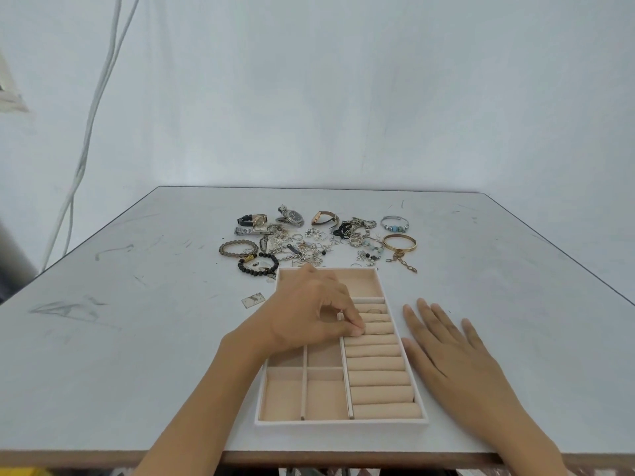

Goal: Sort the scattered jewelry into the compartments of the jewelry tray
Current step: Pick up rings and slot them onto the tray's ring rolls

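Note:
A beige jewelry tray [342,422] lies near the table's front edge, with square compartments on its left and a column of ring rolls [378,376] on its right. My left hand [312,312] hovers over the tray's upper middle, its fingertips pinched together at the upper ring rolls; what it pinches is too small to tell. Thin rings [374,310] sit in the upper rolls. My right hand [450,355] lies flat on the table beside the tray's right wall. Scattered jewelry [309,245] lies beyond the tray.
In the pile are watches [292,217], a dark bead bracelet [258,264], a grey bead bracelet [238,249], a gold bangle [399,242] and a blue-beaded bangle [395,223]. A small card [253,299] lies left of the tray. White cables [92,125] hang at the left.

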